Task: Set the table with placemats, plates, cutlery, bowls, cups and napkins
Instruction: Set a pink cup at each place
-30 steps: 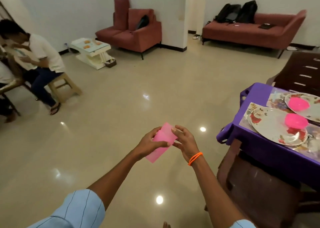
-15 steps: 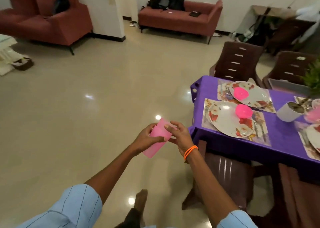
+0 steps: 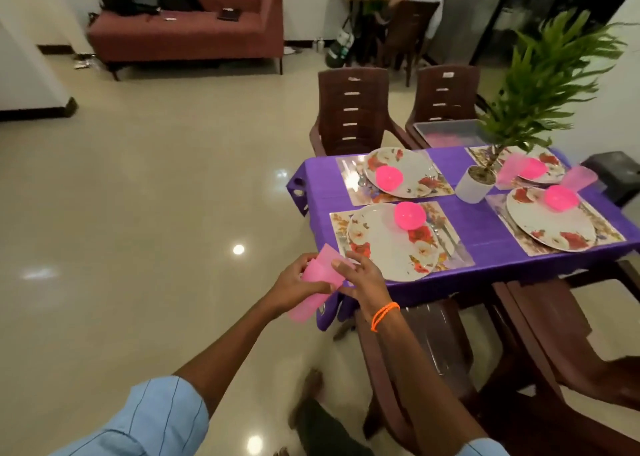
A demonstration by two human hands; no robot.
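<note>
I've got the nested pink cups [image 3: 313, 284] in both hands just off the near corner of the bench [image 3: 485, 258] — left hand [image 3: 294, 287] wrapped round the stack, right hand [image 3: 360, 277] pinching the top rim. If they're jammed, a hard tug could send one flying into the near plate [image 3: 381, 248] — or onto the floor.

Bare purple tablecloth [image 3: 318, 189] strip along left table edge; plate [image 3: 388, 244], bowl [image 3: 410, 215], chair [image 3: 422, 338] crowd near corner.
</note>
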